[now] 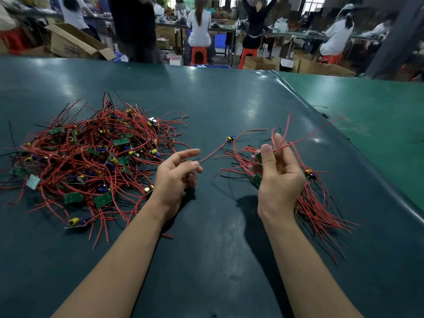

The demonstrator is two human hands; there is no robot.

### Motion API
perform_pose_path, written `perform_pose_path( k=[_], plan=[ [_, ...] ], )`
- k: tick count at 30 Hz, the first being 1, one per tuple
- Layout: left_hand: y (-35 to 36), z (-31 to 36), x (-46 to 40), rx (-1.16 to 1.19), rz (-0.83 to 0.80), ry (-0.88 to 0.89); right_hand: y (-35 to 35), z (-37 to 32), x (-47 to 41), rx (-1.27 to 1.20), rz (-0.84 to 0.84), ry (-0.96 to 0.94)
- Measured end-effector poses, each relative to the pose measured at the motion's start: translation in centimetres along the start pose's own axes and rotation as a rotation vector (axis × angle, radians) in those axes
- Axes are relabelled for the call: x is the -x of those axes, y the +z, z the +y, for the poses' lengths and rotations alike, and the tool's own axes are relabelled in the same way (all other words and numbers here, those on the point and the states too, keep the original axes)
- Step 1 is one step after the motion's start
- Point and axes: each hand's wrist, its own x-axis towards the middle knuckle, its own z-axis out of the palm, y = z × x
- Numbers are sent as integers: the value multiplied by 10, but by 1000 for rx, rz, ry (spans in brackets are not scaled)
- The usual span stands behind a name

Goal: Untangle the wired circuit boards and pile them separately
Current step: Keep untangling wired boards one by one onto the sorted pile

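A big tangled heap of small green circuit boards with red and black wires (91, 157) lies on the dark green table (218, 99) at the left. A smaller sorted pile of boards and wires (314, 207) lies at the right, partly hidden behind my right hand. My right hand (277, 177) is raised and pinches a green board with red wires that stick up past its fingers. My left hand (176, 173) pinches the end of a red wire that runs up to a single board (230, 139) lying between the piles.
The table's right edge (344, 143) runs diagonally, with a lighter green table (378, 115) beyond it. Behind the far edge, several people sit on orange stools (199, 55) at workbenches, and cardboard boxes (73, 42) stand on the floor.
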Motion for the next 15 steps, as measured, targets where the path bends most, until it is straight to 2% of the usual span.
perform_pose_path(
  k=[3, 6, 8, 13, 15],
  plan=[
    [-1, 0, 0, -7, 0, -1, 0, -1, -1, -53, 84, -83],
    [1, 2, 1, 15, -3, -13, -5, -1, -10, -150, 272, 17],
    [1, 3, 1, 19, -5, -18, -7, 1, -12, -210, 310, 94],
    [1, 3, 1, 20, -10, -20, -8, 4, -8, 48, 298, 11],
    [1, 3, 1, 14, -12, -18, -9, 4, -8, 51, 335, 40]
  ],
)
